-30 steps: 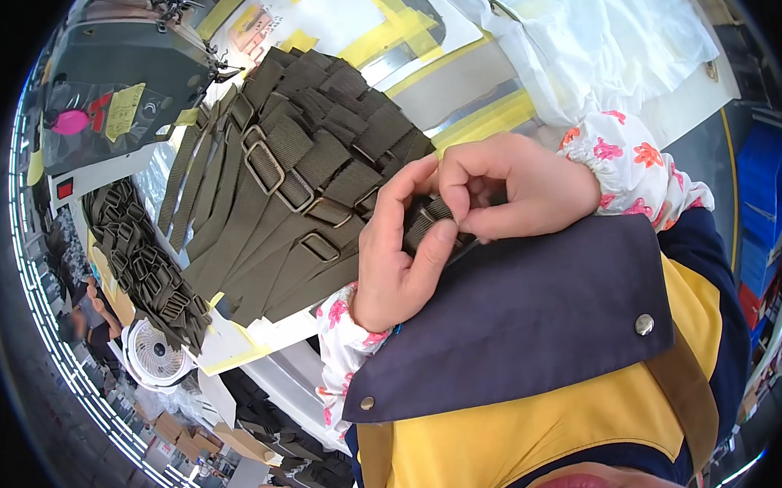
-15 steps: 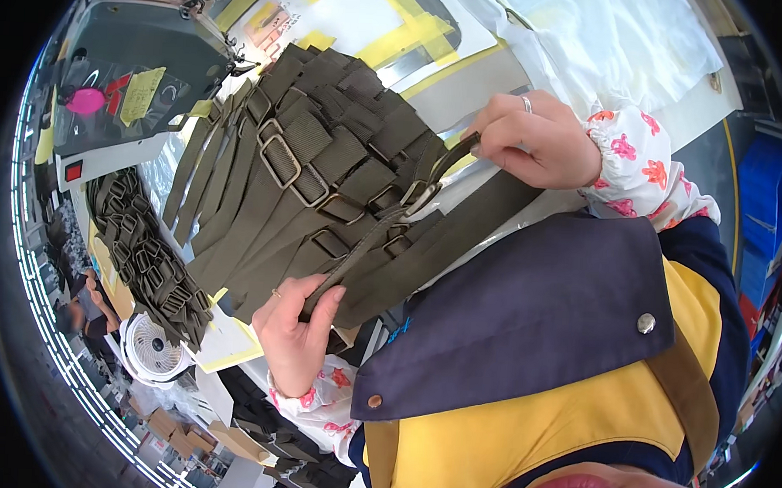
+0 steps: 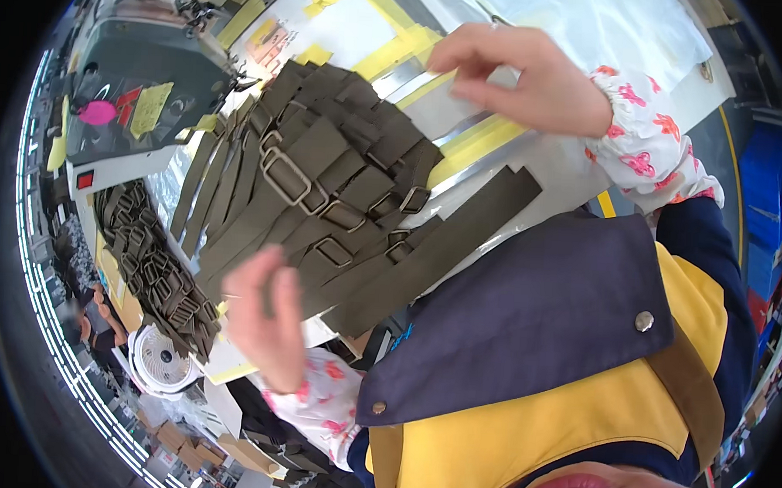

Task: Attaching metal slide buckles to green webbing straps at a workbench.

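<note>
A thick pile of olive-green webbing straps (image 3: pixel 325 145) with metal slide buckles (image 3: pixel 285 178) lies across the work table. One wide strap (image 3: pixel 461 247) stretches out from the pile toward the right, close to my front. My left hand (image 3: pixel 270 313) is over the near left end of the straps, smeared by motion, its thumb and fingers apart and nothing seen between them. Above the table, beyond the strap's free end, my right hand (image 3: pixel 529 80) hovers with curled fingers parted and holds nothing.
A grey-green sewing machine (image 3: pixel 145 85) stands at the far left. Another heap of buckled straps (image 3: pixel 150 260) lies by the left edge, with a white fan (image 3: pixel 161 360) below it. Yellow tape (image 3: pixel 474 147) and clear plastic cover the table; blue bins (image 3: pixel 768 191) are at right.
Both hands have let go of the strap they held stretched between them. My right hand has lifted away toward the far side; my left has shifted slightly left. That strap now rests on the pile.
</note>
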Demonstrator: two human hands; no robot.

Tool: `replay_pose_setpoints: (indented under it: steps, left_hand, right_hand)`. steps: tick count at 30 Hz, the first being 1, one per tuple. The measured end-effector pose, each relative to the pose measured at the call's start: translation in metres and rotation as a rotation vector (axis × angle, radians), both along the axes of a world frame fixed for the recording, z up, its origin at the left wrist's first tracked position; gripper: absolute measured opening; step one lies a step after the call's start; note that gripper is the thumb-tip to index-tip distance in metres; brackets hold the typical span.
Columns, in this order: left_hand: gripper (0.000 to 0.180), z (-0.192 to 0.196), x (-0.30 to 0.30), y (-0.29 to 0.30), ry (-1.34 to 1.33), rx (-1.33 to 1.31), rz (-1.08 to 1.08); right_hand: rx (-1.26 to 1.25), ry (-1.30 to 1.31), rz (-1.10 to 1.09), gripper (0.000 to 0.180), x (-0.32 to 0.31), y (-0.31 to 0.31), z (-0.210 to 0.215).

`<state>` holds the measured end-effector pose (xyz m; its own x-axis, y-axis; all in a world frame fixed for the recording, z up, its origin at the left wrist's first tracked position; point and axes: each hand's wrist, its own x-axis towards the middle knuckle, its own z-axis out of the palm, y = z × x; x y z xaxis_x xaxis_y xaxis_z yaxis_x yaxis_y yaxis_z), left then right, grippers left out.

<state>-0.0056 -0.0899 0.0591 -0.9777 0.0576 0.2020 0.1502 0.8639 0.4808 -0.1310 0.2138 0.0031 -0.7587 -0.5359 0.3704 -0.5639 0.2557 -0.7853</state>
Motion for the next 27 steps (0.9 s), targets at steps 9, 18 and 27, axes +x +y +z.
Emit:
replay_pose_setpoints:
  steps: [9,18,27]
  left_hand:
    - [0.053,-0.078,-0.021,0.122,-0.127,0.038,-0.725]
    - [0.050,-0.082,-0.016,0.131,-0.219,0.101,-0.613]
    - [0.017,-0.068,-0.022,0.116,-0.276,0.461,-0.501]
  right_hand:
    - [0.357,0.322,-0.471,0.011,-0.080,0.101,-0.031]
    - [0.646,0.029,-0.322,0.024,-0.055,0.051,-0.039]
    - [0.240,-0.264,-0.306,0.012,-0.053,0.078,-0.036]
